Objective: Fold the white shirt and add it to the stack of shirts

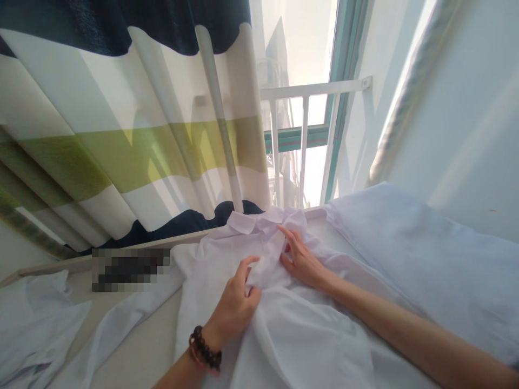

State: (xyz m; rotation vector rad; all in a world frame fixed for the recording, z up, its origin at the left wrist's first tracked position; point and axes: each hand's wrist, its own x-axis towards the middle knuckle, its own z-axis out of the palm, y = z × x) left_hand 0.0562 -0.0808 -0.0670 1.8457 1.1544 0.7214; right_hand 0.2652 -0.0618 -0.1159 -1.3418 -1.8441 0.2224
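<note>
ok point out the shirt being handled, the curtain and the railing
shirt [284, 319], head view, on the loose cloth of its body
curtain [156, 151], head view, on its green band
railing [316, 89], head view, on its top rail

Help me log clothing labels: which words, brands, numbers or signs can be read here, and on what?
No text can be read in this view.
White shirt in the middle: no legible label or lettering.
White cloth at lower left: a dark mark, too blurred to tell whether it is text.
Pixelated patch below the curtain: blocked out, unreadable.
</note>
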